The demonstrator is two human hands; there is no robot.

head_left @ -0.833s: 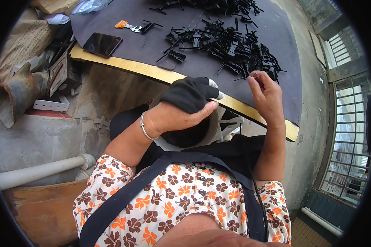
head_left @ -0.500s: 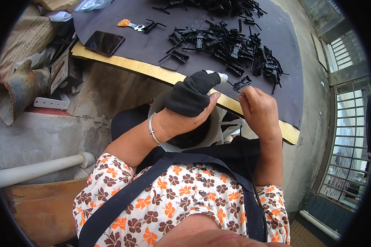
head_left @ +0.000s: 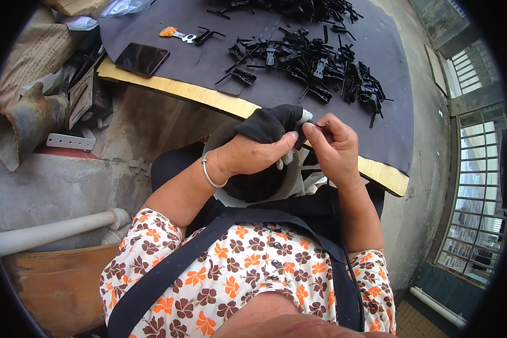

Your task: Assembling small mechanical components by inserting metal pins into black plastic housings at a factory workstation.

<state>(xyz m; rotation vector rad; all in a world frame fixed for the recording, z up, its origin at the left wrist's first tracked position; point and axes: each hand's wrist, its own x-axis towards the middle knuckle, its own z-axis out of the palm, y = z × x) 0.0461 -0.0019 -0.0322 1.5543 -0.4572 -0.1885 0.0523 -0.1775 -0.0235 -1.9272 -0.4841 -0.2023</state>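
Black part (head_left: pixel 299 141) sits clamped in both hands (head_left: pixel 265 143) (head_left: pixel 337 151), grey table (head_left: pixel 203 70) ahead, barred window (head_left: pixel 474 194) rightward.

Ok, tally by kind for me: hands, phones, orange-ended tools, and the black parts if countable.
Left hand and right hand: 2
Phone: 1
Orange-ended tool: 1
Total: 4, leaving out the black parts, too tangled to count

1 dark phone (head_left: pixel 142 59) lies near the table's yellow edge (head_left: pixel 177 92); farther left are 1 brown sack (head_left: pixel 31 59), 1 rusty flared pipe (head_left: pixel 21 125) and 1 perforated bracket (head_left: pixel 70 141). 1 white pipe (head_left: pixel 56 232) runs above 1 wooden panel (head_left: pixel 67 281); right, 1 barred window (head_left: pixel 479 191)
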